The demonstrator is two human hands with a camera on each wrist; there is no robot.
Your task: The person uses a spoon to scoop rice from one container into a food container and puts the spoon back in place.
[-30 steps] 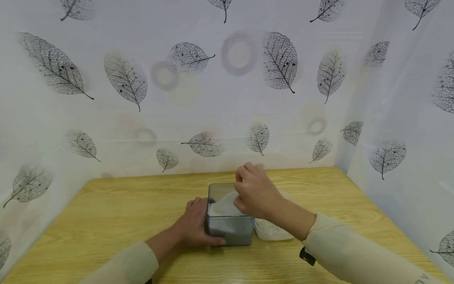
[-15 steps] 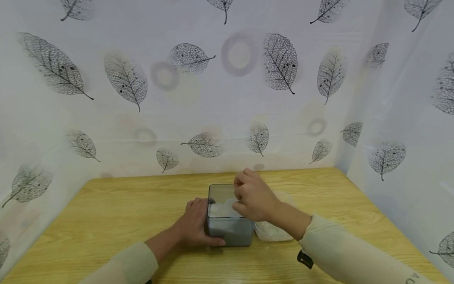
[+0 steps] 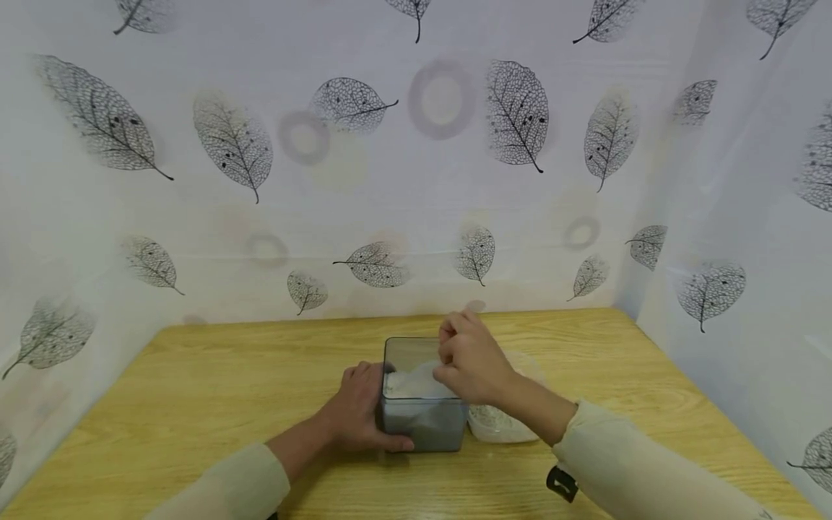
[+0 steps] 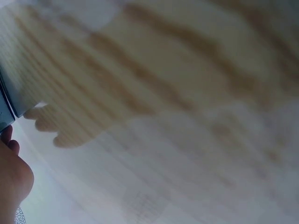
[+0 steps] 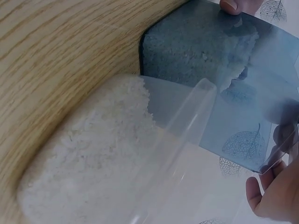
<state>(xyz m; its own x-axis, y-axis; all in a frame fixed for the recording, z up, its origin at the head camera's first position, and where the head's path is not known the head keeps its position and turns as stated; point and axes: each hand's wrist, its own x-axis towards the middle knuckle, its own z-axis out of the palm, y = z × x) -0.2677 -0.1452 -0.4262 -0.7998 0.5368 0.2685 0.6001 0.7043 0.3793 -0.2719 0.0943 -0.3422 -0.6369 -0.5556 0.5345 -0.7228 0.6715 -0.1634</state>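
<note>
A smoky grey, see-through square box [image 3: 422,426] stands upright on the table, partly filled with white rice [image 5: 187,51]. My left hand [image 3: 356,412] grips its left side, thumb across the front; the left wrist view catches only part of that hand [image 4: 14,175] and a box corner [image 4: 7,109]. Over the box's right rim, my right hand [image 3: 477,361] pinches a translucent whitish scoop [image 3: 425,377] that dips into the box. Its handle is hidden by the fingers. In the right wrist view, the right hand [image 5: 275,196] shows at the box's open end, fingers curled.
Close against the box's right side is a clear plastic tub [image 3: 497,433] holding more white rice [image 5: 88,144]; my right forearm covers part of it. The wood-grain table [image 3: 260,375] meets a leaf-patterned sheet [image 3: 403,180] at the back and sides.
My right hand has sunk slightly and the scoop sits lower in the box, its rounded edge less raised. The left hand and box have stayed put.
</note>
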